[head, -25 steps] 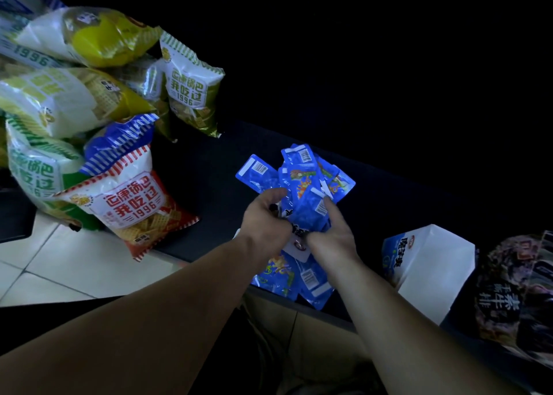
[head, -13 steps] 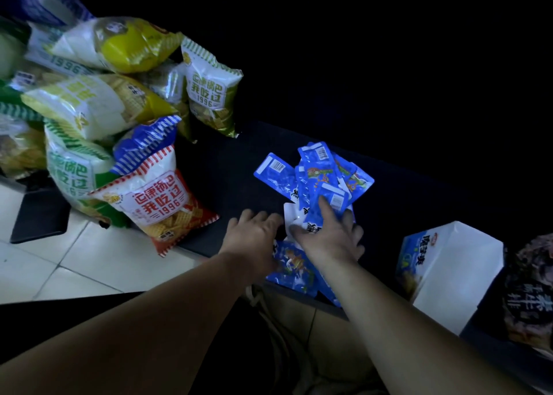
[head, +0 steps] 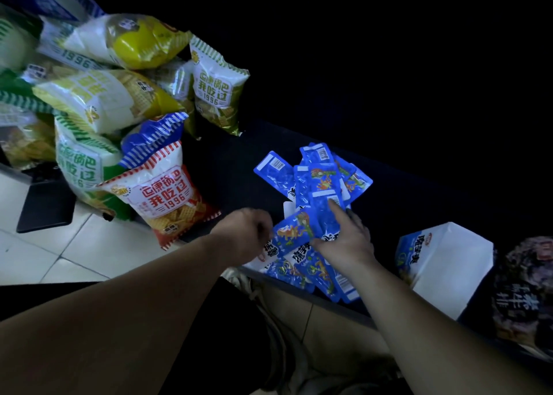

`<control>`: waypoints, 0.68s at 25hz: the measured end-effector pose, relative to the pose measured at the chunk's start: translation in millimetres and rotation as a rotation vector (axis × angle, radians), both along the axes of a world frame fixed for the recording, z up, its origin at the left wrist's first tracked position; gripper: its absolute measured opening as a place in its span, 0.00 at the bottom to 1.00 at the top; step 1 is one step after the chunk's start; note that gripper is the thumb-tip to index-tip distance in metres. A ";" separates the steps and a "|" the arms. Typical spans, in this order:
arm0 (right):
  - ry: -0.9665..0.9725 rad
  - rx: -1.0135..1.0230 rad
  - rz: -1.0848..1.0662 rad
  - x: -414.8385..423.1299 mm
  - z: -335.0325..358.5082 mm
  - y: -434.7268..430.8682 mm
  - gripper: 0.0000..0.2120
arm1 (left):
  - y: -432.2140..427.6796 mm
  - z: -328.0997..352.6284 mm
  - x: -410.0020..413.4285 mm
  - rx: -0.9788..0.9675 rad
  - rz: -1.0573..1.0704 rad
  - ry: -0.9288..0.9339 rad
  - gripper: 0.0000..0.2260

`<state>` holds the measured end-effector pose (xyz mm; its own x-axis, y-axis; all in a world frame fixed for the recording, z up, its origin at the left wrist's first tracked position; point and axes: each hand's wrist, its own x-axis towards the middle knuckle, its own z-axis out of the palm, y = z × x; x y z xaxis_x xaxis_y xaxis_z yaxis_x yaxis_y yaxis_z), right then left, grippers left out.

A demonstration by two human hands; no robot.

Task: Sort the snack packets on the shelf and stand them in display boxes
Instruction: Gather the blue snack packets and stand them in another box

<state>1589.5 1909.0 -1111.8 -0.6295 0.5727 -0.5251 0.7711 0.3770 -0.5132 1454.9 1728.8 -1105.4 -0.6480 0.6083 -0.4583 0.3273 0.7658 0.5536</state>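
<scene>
A heap of small blue snack packets [head: 317, 179] lies on the dark shelf [head: 233, 161], some hanging over its front edge. My left hand [head: 244, 234] is curled at the left side of the heap and pinches the edge of one blue packet [head: 294, 228] that is tilted up. My right hand [head: 347, 237] rests on the heap with its forefinger straight, pressing the packets down. To the right, on the shelf, a white and blue display box [head: 446, 263] lies tipped; I cannot see inside it.
Large puffed crisp bags are piled at the left: a red and white one [head: 163, 198] in front, green and yellow ones [head: 220, 86] behind. Dark snack packets [head: 526, 293] sit at the far right. Pale floor tiles [head: 59, 260] show below the shelf edge.
A second ago both hands held a bunch of blue packets. They then set it down flat on the heap. Now my left hand has curled onto one packet; the right stays on the heap.
</scene>
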 end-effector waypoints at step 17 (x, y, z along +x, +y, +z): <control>-0.075 0.136 0.208 7.3 -6.7 -11.7 0.43 | 26.1 -2.0 -5.1 -0.030 0.319 -0.254 0.19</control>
